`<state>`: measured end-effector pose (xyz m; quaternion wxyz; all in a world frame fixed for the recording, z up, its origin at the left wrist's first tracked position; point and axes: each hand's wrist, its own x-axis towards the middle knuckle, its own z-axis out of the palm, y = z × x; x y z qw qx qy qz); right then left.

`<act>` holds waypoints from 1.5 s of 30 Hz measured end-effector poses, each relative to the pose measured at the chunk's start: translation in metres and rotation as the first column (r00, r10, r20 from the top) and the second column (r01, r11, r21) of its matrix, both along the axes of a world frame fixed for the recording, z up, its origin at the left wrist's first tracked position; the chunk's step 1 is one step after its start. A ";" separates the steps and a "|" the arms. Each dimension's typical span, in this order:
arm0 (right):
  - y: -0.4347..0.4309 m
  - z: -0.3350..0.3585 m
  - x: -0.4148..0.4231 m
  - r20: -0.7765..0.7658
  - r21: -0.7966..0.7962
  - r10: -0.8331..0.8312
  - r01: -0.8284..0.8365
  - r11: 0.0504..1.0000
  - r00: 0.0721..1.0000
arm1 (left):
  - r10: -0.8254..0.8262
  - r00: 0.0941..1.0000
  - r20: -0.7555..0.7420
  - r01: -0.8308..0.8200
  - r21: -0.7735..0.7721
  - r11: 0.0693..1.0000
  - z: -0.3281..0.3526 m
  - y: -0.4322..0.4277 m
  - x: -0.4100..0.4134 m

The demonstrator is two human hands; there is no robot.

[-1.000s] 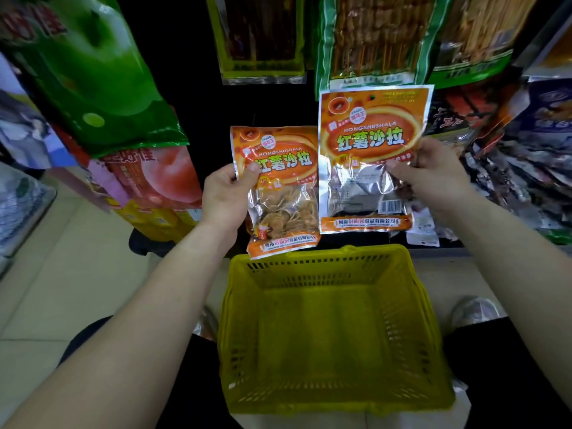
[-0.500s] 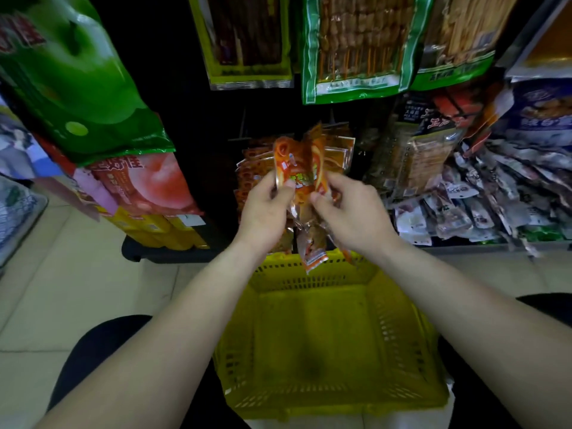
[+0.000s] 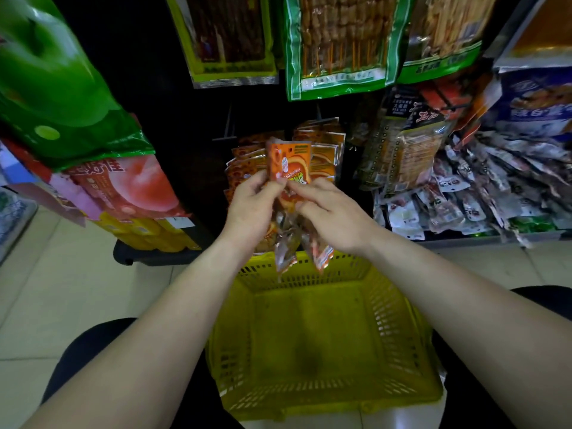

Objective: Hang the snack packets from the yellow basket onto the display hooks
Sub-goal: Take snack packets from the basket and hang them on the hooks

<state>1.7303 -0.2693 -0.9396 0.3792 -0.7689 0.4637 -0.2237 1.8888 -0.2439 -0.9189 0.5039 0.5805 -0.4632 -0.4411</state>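
— Two snack packets point(image 3: 288, 164), it seems, pinched together above the yellow basket point(image 3: 411, 339); left hand point(image 3: 251, 212) and right hand point(image 3: 335, 219) both curl round them.
— Light, crinkly, slippery film, I'd judge. Hold near the top seal.

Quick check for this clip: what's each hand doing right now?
Left hand: closed, pinching the orange snack packets.
Right hand: closed, gripping the same packets.
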 end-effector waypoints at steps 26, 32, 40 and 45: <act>-0.035 0.020 -0.039 0.205 -0.095 -0.246 0.269 0.958 0.947 | -0.022 0.995 0.096 0.013 0.098 0.995 -0.004 0.001 0.016; -0.035 0.020 -0.040 0.188 -0.118 -0.245 0.269 0.956 0.951 | 0.019 0.991 0.132 -0.033 0.108 0.994 -0.005 0.000 0.017; -0.033 0.022 -0.041 0.151 -0.113 -0.243 0.261 0.959 0.958 | -0.010 0.990 0.142 -0.006 0.115 0.993 -0.002 0.003 0.014; -0.033 0.023 -0.040 0.142 -0.110 -0.250 0.266 0.958 0.958 | -0.021 0.987 0.158 0.004 0.108 0.994 -0.002 0.003 0.015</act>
